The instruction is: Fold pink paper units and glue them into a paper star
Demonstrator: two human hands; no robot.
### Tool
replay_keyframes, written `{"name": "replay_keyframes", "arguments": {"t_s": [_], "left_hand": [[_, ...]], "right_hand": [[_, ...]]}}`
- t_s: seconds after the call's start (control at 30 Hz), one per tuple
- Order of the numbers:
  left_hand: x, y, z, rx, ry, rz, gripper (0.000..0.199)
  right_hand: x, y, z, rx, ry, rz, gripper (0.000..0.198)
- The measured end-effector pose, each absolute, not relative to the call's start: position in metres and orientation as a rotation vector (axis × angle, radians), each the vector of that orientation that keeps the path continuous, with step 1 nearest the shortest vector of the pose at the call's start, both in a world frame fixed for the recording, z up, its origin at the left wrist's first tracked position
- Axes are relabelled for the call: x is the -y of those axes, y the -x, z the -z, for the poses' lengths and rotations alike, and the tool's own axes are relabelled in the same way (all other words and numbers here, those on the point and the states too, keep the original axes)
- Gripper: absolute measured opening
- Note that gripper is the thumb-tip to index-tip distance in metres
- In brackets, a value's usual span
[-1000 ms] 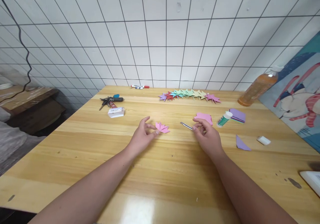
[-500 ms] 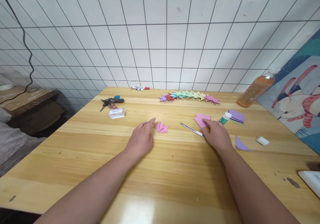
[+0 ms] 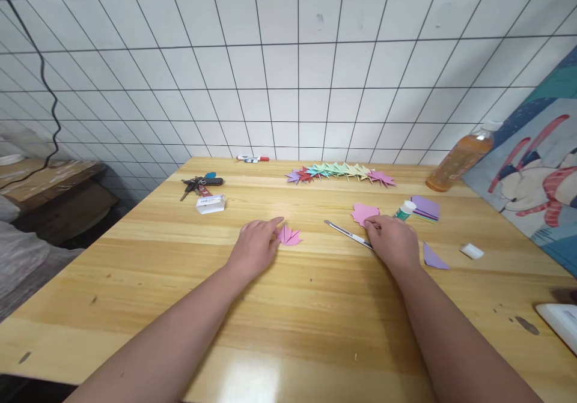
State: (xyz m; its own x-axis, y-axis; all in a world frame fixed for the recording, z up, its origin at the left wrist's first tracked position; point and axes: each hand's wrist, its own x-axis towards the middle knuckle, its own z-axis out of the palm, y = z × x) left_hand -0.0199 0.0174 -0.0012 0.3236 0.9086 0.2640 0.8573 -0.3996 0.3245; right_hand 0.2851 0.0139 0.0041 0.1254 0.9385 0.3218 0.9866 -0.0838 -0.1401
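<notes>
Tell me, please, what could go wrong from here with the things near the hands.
The craft knife lies against or just under the right hand; if its blade is out, a careless move might cut a finger.
The glue stick, just beyond that hand, could get knocked.
The folded pink paper by the left hand might get crumpled.

Homelike room, tiled wall (image 3: 315, 66), wooden table (image 3: 279, 331)

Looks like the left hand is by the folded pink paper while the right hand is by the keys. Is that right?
Not quite: the head view shows the right hand by the slim knife, not the keys. The left hand is indeed by the folded pink paper.
</notes>
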Motion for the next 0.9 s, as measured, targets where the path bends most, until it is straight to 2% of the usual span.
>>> {"name": "replay_keyframes", "arguments": {"t_s": [0.17,0.37,0.63,0.9], "left_hand": [[-0.016,0.018,0.000,-1.528,-2.438,-0.691,0.026],[-0.016,0.012,0.002,-1.525,-2.437,-0.657,0.026],[-0.013,0.008,0.007,-1.358,-2.468,-0.647,0.033],[-0.016,-0.001,0.007,-1.445,-2.381,-0.717,0.025]], "right_hand": [[-0.013,-0.283,-0.004,1.887,1.997,0.235,0.023],[-0.001,-0.264,-0.010,2.086,1.840,0.099,0.019],[0.008,-0.252,-0.011,2.232,1.892,-0.084,0.024],[0.012,-0.244,-0.016,2.216,1.831,-0.145,0.021]]}}
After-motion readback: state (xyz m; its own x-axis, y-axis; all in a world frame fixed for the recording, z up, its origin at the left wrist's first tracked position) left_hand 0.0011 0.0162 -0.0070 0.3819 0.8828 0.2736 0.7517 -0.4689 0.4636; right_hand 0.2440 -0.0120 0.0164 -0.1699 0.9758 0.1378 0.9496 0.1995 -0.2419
